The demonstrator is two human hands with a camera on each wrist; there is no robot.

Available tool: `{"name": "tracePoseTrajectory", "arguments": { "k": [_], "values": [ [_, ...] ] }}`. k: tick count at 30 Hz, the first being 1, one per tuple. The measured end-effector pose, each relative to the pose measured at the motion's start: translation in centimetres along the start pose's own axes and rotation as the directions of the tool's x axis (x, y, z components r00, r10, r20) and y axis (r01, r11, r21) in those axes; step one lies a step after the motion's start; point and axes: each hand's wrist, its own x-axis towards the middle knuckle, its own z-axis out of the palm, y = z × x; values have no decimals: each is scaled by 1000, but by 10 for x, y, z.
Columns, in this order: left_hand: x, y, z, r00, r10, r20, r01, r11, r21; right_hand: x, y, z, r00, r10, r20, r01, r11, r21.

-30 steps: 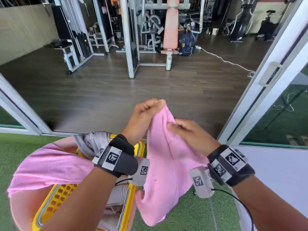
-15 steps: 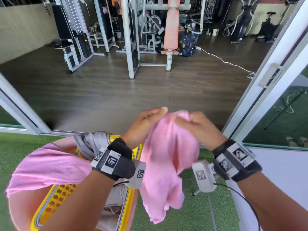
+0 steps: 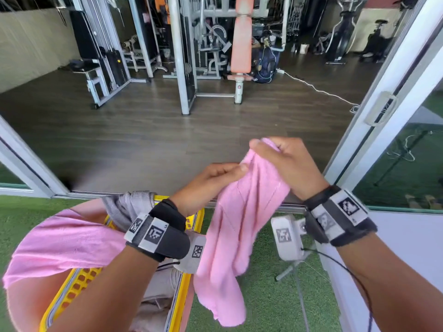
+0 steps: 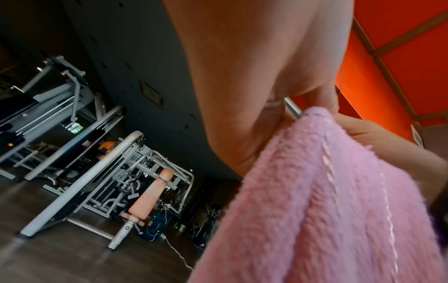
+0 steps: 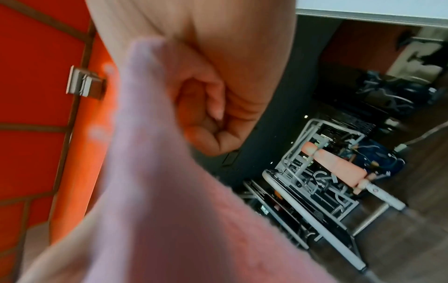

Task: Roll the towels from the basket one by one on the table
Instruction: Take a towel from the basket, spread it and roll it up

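Observation:
A pink towel [image 3: 237, 226] hangs in the air in front of me, bunched in long folds. My right hand [image 3: 282, 161] grips its top corner in a fist, seen close in the right wrist view [image 5: 206, 107] with the towel [image 5: 155, 191] running down from it. My left hand [image 3: 215, 176] pinches the towel's edge a little lower and to the left; its wrist view shows the cloth [image 4: 327, 201] against the thumb and fingers [image 4: 254, 107]. The yellow basket [image 3: 182, 300] stands below my left arm, holding a grey towel [image 3: 129, 207] and pale cloth.
A second pink towel [image 3: 62, 240] drapes over the basket's left side. A white table surface [image 3: 407, 243] lies at the right, beside green artificial turf [image 3: 268, 305]. Ahead, an open sliding door frame [image 3: 383, 111] leads to a gym floor with weight machines.
My right hand has slid up to the towel's top corner and lifted it up and to the right. My left hand has dropped lower on the edge. The towel hangs longer.

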Motion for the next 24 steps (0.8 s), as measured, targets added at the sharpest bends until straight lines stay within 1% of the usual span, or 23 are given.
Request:
{"name": "tracePoseTrajectory", "arguments": {
  "k": [1, 2, 4, 5, 6, 7, 8, 10, 11, 12, 13, 14, 15, 17, 18, 19, 20, 21, 22, 24],
  "values": [
    [2, 1, 1, 999, 37, -7, -37, 999, 10, 4, -2, -1, 999, -29, -12, 30, 999, 14],
    [5, 3, 0, 994, 92, -50, -94, 995, -31, 5, 0, 0, 1000, -30, 1, 30, 999, 15],
    [11, 10, -9, 961, 170, -218, -212, 959, -186, 0, 13, 3, 997, 43, 68, -42, 999, -13],
    [14, 12, -16, 940, 187, -287, -259, 936, -239, -5, 21, 5, 988, 92, 126, -90, 996, -21],
    [17, 10, -22, 927, 185, -326, -273, 929, -250, -11, 28, 6, 978, 117, 171, -117, 993, -14],
    [16, 8, -24, 927, 183, -326, -263, 940, -219, -14, 32, 4, 979, 119, 166, -123, 992, 9],
    [15, 3, -23, 938, 183, -296, -238, 957, -164, -14, 31, 3, 988, 96, 119, -104, 993, 59],
    [10, -8, -16, 975, 153, -163, -161, 986, -41, -9, 24, -3, 999, 26, -29, -21, 985, 171],
    [7, -11, -11, 988, 128, -83, -128, 992, 4, -5, 20, -5, 998, 15, -68, 0, 979, 206],
    [5, -11, -7, 994, 107, -23, -106, 994, 30, -3, 17, -4, 996, 13, -83, 5, 976, 218],
    [5, -10, -4, 995, 102, -6, -102, 994, 26, -4, 15, -2, 997, 21, -71, -4, 975, 221],
    [7, -8, -1, 993, 114, -31, -114, 994, 2, -6, 16, 2, 997, 42, -58, -28, 976, 216],
    [9, -5, -1, 986, 137, -92, -139, 990, -21, -8, 20, 5, 997, 66, -44, -55, 972, 227],
    [12, 2, -2, 946, 189, -263, -213, 975, -65, -14, 28, 12, 994, 112, -22, -102, 957, 273],
    [14, 2, -4, 923, 204, -326, -243, 967, -83, -19, 29, 16, 993, 119, -9, -111, 949, 296],
    [15, 2, -4, 913, 210, -350, -254, 964, -84, -21, 29, 17, 993, 119, -10, -110, 944, 312],
    [15, 2, -4, 916, 209, -343, -245, 967, -66, -21, 27, 18, 994, 106, -26, -93, 948, 304],
    [14, 4, -3, 929, 201, -310, -223, 974, -39, -19, 23, 18, 996, 80, -40, -66, 957, 282],
    [13, 5, -3, 948, 184, -261, -194, 981, -15, -18, 19, 17, 998, 50, -37, -39, 967, 251],
    [13, 7, -2, 972, 164, -166, -173, 984, -44, -12, 11, 18, 1000, 16, -1, -16, 979, 203]
  ]
}}
